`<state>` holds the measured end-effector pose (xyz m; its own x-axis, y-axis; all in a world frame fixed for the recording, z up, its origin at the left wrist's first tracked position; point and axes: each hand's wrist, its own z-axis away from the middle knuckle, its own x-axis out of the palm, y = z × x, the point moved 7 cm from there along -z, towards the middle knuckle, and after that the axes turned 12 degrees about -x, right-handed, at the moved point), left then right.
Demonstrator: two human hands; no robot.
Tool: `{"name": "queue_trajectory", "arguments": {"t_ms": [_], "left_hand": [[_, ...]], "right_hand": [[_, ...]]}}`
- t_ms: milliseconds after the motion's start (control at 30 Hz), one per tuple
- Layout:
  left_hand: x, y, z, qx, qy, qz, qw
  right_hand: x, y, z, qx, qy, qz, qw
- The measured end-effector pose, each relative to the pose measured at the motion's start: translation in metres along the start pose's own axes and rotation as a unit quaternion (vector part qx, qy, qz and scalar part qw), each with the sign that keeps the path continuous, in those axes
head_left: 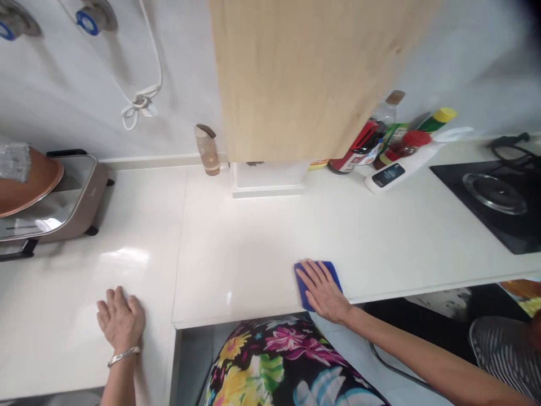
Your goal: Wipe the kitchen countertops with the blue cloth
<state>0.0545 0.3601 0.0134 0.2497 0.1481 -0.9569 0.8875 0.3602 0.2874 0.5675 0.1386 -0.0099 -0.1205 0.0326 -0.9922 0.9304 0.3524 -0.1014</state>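
Note:
Palm down, my right hand lies flat on a folded blue cloth near the front edge of the white countertop. Its fingers stretch across the top of the cloth, whose corners stick out around them. Further left, my left hand rests on the counter with nothing in it, the fingers slightly bent and a little apart. A silver bangle circles that wrist.
At the left stands an electric cooker with a brown bowl on it. A wooden cabinet overhangs the back. Behind are a small clear bottle, a white bottle and sauce bottles. A black hob lies right.

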Motion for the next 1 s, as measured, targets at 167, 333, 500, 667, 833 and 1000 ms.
{"name": "queue_trajectory", "arguments": {"t_ms": [167, 333, 500, 667, 833, 1000], "left_hand": [[0.005, -0.002, 0.009, -0.037, 0.011, 0.017, 0.999], [0.006, -0.010, 0.008, -0.040, 0.022, 0.035, 0.998], [0.007, -0.016, 0.007, -0.037, 0.025, 0.034, 0.998], [0.008, -0.019, 0.006, -0.036, 0.033, 0.028, 0.998], [0.006, -0.019, 0.006, -0.048, 0.021, 0.028, 0.998], [0.004, -0.022, 0.004, -0.066, 0.008, 0.039, 0.997]], "right_hand": [[0.011, -0.075, -0.086, -0.137, -0.040, -0.071, 0.987], [0.025, -0.166, -0.176, -0.222, -0.051, -0.156, 0.961], [0.034, -0.246, -0.239, -0.290, -0.042, -0.197, 0.935], [0.038, -0.271, -0.296, -0.275, -0.005, -0.196, 0.941], [0.042, -0.230, -0.346, -0.174, 0.024, -0.205, 0.963], [0.040, -0.152, -0.344, -0.075, 0.030, -0.164, 0.983]]}}
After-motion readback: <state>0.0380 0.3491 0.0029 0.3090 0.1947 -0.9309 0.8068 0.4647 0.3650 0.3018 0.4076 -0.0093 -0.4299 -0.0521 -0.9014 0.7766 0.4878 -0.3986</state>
